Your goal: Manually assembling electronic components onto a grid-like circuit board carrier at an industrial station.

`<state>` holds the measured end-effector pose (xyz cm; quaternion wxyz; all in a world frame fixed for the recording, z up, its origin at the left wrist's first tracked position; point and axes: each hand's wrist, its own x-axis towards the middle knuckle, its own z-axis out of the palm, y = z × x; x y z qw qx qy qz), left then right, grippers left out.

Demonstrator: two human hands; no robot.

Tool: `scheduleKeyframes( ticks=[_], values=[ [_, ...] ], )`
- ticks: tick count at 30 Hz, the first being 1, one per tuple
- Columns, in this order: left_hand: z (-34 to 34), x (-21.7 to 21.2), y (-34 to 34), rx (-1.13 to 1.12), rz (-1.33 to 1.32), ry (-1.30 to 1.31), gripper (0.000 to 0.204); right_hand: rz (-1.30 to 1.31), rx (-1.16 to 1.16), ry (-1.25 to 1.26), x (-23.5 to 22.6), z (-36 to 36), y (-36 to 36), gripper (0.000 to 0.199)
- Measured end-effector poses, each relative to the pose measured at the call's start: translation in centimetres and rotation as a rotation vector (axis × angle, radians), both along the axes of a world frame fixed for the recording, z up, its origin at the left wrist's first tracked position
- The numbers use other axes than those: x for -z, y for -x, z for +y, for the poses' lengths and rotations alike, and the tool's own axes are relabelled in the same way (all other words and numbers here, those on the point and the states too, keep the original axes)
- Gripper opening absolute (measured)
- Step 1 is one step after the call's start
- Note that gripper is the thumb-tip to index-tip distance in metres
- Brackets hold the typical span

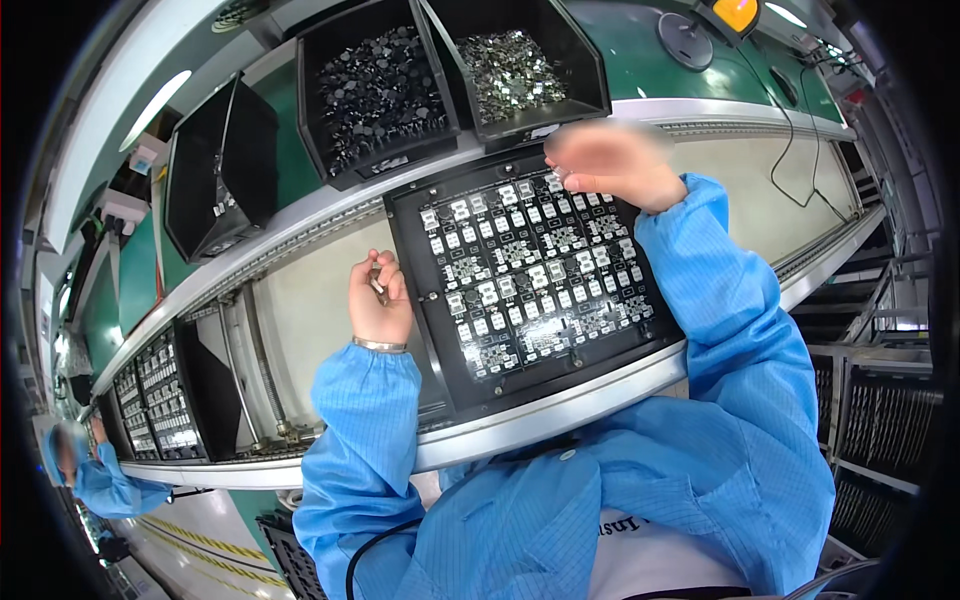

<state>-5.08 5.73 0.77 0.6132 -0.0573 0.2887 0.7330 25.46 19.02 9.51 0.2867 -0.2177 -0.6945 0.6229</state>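
Note:
A black carrier tray lies in front of me on the conveyor, holding a panel of small circuit boards with rows of white and silver components. My left hand is held just off the tray's left edge, its fingers curled around small metal parts. Over the tray's far right corner, my right hand has thumb and fingers brought together on a small metal part, just above the far row of boards. Part of that hand is blurred, and the part's exact kind is too small to tell.
Beyond the conveyor rail stand black bins of loose metal parts, one darker and one shinier. Another black bin sits farther left. More board trays rest down the line, near a co-worker in blue. A cable trails at right.

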Motion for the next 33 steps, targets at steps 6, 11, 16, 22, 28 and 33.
scheduleKeyframes(
  ticks=[6,11,16,22,28,33],
  values=[
    [-1.3,-0.8,0.8,0.074,-0.167,0.036,0.006,-0.075,0.129,0.11,-0.4,0.6,-0.2,0.025],
    [-1.6,-1.2,1.0,0.131,-0.261,0.007,0.006,-0.18,0.099,0.149,1.3,1.4,-0.5,0.026],
    [-1.6,-1.4,0.9,0.14,-0.291,0.06,0.005,-0.114,0.079,0.165,2.1,1.7,-0.9,0.02],
    [-1.7,-1.6,1.0,0.132,-0.338,0.054,0.006,-0.181,0.093,-0.008,2.3,1.7,-0.9,0.014],
    [-1.5,-2.3,0.8,0.084,-0.342,0.092,0.006,-0.562,0.251,-0.77,2.7,1.2,-0.7,0.034],
    [-1.5,-2.7,1.0,0.061,-0.359,0.045,0.007,-0.655,0.225,-0.949,2.4,1.0,-0.4,0.041]
  ],
)
